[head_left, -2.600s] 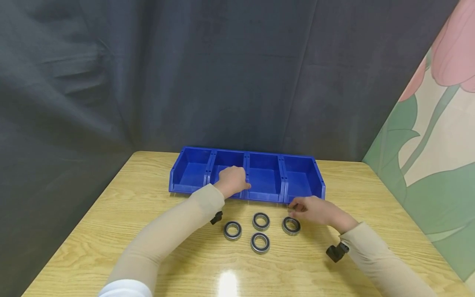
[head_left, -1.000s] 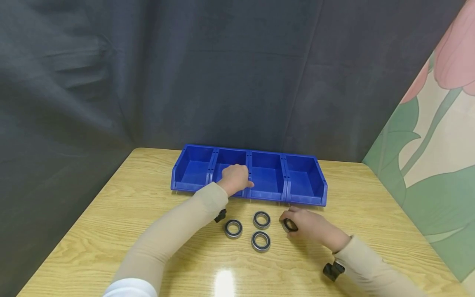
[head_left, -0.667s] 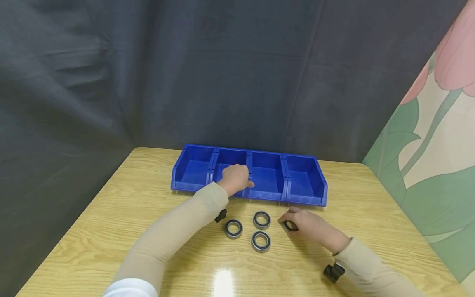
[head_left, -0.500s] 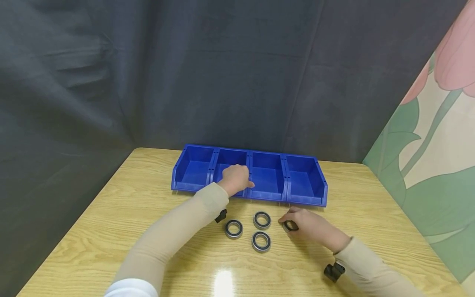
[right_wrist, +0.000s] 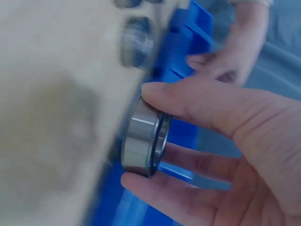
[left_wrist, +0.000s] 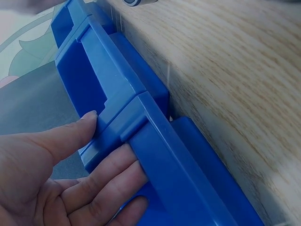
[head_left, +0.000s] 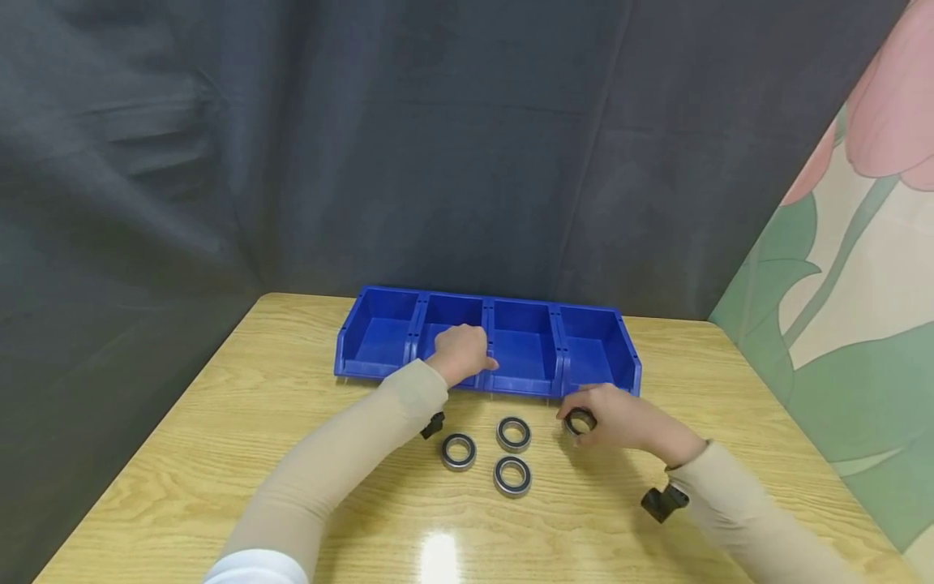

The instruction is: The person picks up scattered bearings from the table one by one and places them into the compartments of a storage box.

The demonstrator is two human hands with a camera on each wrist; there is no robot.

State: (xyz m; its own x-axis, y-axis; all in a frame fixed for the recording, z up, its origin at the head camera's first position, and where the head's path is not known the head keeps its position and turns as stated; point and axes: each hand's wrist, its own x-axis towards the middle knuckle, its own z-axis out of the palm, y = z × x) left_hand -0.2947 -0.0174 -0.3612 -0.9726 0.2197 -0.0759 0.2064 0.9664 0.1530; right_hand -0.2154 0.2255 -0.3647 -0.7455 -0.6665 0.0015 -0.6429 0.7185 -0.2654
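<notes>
My right hand pinches a steel ball bearing with a dark seal, thumb on one side and fingertips on the other. In the head view it is held just in front of the rightmost compartment of the blue bin row. My left hand grips the divider between the two middle compartments, its thumb on one side and its fingers on the other. Three more bearings lie flat on the table: one at left, a rear one and a front one.
The wooden table carries the bins near its back edge. Behind it hangs a dark curtain, and a flower-painted wall stands to the right. A small black wrist camera sits on the right sleeve.
My right hand has closed on the rightmost bearing and lifted it from the table, up and slightly right toward the bins. My left hand has stayed on the divider.
</notes>
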